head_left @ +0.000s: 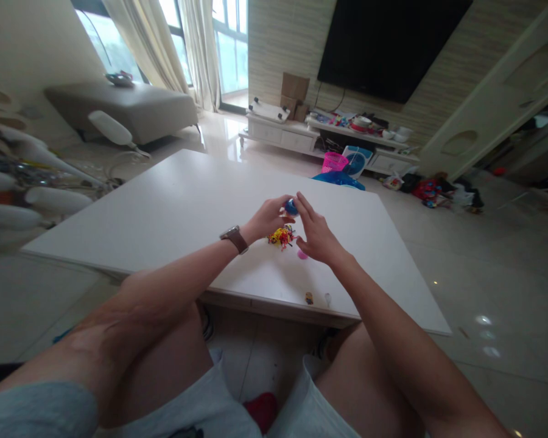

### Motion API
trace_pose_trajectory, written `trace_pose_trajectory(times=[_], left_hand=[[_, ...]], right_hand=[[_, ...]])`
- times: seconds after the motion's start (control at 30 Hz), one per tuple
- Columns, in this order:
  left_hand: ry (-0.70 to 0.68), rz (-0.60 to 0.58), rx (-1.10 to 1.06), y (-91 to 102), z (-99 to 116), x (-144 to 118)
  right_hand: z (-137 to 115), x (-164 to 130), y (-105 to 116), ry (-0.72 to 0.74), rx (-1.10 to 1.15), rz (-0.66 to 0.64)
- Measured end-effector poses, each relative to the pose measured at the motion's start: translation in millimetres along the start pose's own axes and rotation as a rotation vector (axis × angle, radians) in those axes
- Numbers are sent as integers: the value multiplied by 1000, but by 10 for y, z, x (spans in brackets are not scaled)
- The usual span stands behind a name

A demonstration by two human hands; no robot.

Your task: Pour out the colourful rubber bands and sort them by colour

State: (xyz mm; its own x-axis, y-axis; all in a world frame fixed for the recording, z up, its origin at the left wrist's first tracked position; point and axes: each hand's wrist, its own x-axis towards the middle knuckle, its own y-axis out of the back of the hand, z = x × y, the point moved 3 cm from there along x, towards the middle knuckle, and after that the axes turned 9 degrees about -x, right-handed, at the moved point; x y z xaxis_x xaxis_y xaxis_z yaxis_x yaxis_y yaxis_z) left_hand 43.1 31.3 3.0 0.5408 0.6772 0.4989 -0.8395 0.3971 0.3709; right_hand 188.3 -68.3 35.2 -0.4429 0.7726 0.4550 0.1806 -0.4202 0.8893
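Observation:
My left hand (270, 218), with a brown-strapped watch on the wrist, holds a small shiny blue round object (291, 207) above the table. Its exact kind is too small to make out. My right hand (318, 234) has its fingers stretched out, the fingertips at the right side of the blue object and the thumb apart below. Under the hands lies a tangled bunch of red, yellow and black strands (281, 237). A small pink round piece (302, 254) rests by the right palm. Nearer the front edge are a small brown-and-yellow piece (309, 298) and a small clear piece (327, 299).
The white table (164, 207) extends ahead and to both sides, its front edge close to my knees. Beyond it stand a pink basket (335, 162) and a low cabinet (281, 135). White-armed fixtures (55, 204) are at the left, near a grey bench (132, 109).

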Motion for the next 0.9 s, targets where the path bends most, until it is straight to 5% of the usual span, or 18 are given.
trace_pose_trajectory(times=[0.17, 0.33, 0.53, 0.63, 0.83, 0.9], left_hand=[[38, -3, 79, 104, -27, 0], [161, -86, 291, 135, -121, 14], [-108, -193, 127, 43, 90, 10], [-69, -176, 176, 93, 8, 12], [27, -59, 242, 158, -144, 55], [19, -55, 226, 147, -126, 56]], right_hand=[[-2, 5, 12, 32, -33, 26], [37, -32, 68, -124, -57, 185], [-72, -27, -177, -16, -39, -17], [-59, -28, -204, -13, -44, -19], [19, -26, -83, -151, -32, 196], [19, -22, -117, -123, -17, 139]])
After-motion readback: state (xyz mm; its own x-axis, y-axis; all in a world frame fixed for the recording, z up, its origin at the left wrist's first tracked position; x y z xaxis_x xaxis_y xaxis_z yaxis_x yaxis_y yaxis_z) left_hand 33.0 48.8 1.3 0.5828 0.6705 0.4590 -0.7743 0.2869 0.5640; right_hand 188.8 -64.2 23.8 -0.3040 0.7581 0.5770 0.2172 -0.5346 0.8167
